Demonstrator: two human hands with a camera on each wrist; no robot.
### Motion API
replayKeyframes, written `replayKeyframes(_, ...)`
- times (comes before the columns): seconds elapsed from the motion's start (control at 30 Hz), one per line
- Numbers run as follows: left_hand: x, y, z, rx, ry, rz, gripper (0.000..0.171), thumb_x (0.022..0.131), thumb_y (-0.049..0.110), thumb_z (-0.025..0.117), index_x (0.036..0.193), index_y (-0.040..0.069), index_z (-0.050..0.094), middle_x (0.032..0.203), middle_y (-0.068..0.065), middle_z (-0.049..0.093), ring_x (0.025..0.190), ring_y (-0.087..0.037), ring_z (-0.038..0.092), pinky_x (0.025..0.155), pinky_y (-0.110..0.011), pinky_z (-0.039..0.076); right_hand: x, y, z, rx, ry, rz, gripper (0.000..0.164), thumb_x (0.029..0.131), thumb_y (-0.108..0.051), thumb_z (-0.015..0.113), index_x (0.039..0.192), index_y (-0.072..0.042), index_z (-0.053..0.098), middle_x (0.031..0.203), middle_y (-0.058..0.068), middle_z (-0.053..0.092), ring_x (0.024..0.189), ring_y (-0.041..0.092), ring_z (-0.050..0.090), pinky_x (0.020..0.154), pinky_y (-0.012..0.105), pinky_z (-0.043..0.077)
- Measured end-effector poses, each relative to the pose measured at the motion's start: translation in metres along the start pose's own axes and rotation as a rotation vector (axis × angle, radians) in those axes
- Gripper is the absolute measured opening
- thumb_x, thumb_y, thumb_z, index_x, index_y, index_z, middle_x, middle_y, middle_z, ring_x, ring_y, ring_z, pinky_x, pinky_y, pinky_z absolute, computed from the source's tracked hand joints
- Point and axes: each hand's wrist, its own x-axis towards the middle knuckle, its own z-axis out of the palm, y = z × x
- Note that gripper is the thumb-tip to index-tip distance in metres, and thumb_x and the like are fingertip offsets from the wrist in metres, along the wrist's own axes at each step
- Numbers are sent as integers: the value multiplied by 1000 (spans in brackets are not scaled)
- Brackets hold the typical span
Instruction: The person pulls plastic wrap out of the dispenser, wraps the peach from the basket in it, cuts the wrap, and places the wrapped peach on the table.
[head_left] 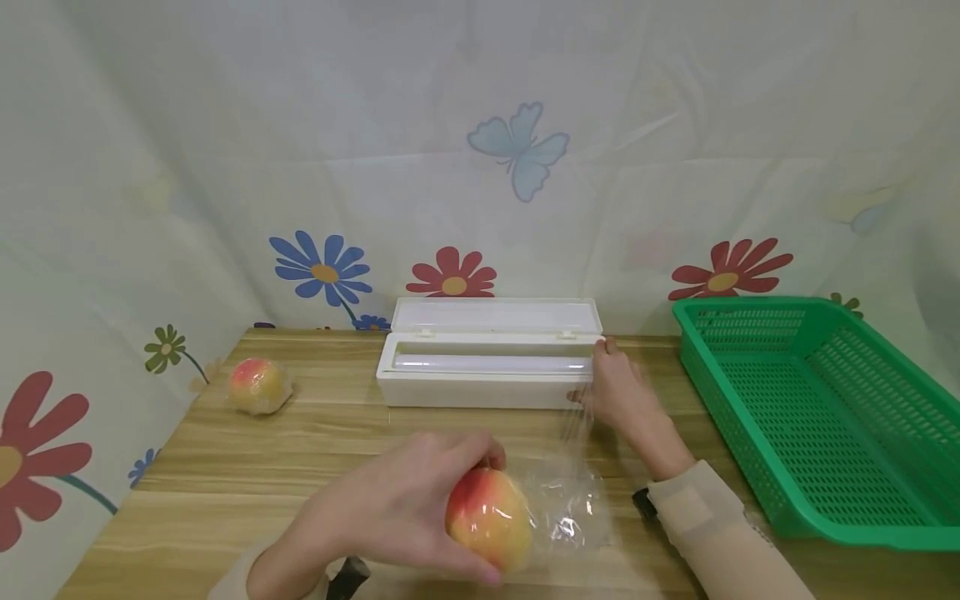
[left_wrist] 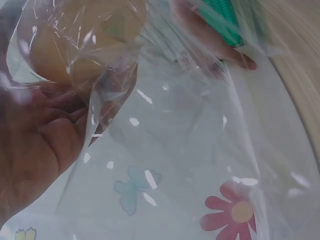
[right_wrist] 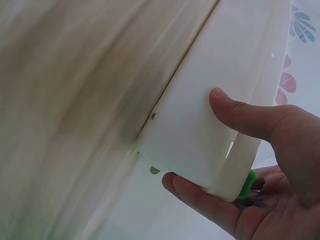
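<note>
A red-and-yellow peach (head_left: 491,521) sits in my left hand (head_left: 405,504), thumb and fingers curled round it near the table's front. Clear plastic wrap (head_left: 573,508) trails from the peach toward the box's right end. In the left wrist view, crinkled film (left_wrist: 175,125) covers the peach (left_wrist: 75,35). My right hand (head_left: 626,396) grips the right end of a white wrap dispenser box (head_left: 480,392). Its thumb lies on the front wall in the right wrist view, with fingers round the end. Inside the box, under a raised lid (head_left: 495,315), is a pale roll (head_left: 491,363).
Another peach (head_left: 257,386), wrapped in film, lies at the table's left. A green plastic basket (head_left: 738,467) stands at the right, beside my right forearm. Behind the wooden table (head_left: 315,450) hangs a flower-printed curtain (head_left: 600,225), close behind the box lid.
</note>
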Motion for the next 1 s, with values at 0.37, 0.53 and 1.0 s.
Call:
replayKeyframes(0.37,0,-3,6,-49,-114,34,59,81,49,85,121,16,56,95,18,59,80,7,57,68,-10,49,0,-3,-1,21,-23,32,96,83,-29,87,143,24,34,150,44,32,109,63,57,95,66,47)
replayKeyframes(0.53,3,-11,20,28,-116,57,57,79,49,86,117,18,58,93,20,57,78,7,54,68,-8,45,0,-3,0,19,-17,22,98,82,-28,88,143,24,33,150,44,33,105,62,59,91,66,49)
replayKeyframes(1.0,16,-40,53,141,-184,-17,53,73,55,88,103,19,64,80,20,48,67,5,45,58,-11,39,0,3,-1,24,7,-20,83,81,-16,81,140,23,39,142,42,43,101,57,62,86,65,52)
